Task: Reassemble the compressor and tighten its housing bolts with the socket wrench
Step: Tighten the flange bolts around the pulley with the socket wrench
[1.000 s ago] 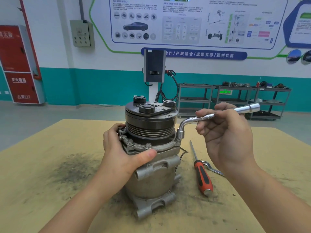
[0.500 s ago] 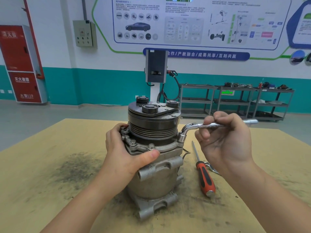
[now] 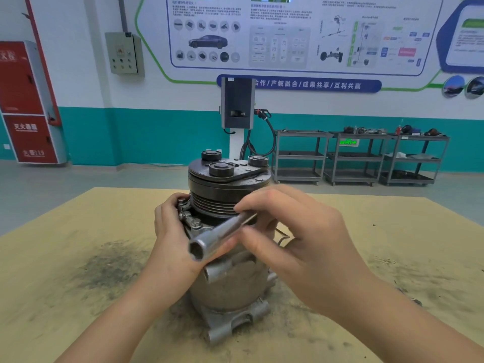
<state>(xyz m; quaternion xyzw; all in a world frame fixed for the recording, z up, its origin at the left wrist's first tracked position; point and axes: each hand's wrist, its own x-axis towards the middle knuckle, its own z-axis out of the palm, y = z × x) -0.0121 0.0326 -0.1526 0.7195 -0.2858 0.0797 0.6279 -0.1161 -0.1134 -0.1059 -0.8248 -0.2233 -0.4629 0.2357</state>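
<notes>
We work over a tan surface smudged with dark grit, where the compressor stands upright near its middle, a heavy, rigid metal body with a grooved pulley on top. Our left hand wraps round its flange to steady it, fingers curled against the bolted rim. It looks weighty enough to stay put, yet greasy, so we judge the ribbed flange the surest hold. Our right hand pinches the socket wrench, a slim, stiff, smooth steel bar whose open hex end points toward us; gripping farther out along the shank should give more leverage. A housing bolt shows beside the left thumb.
</notes>
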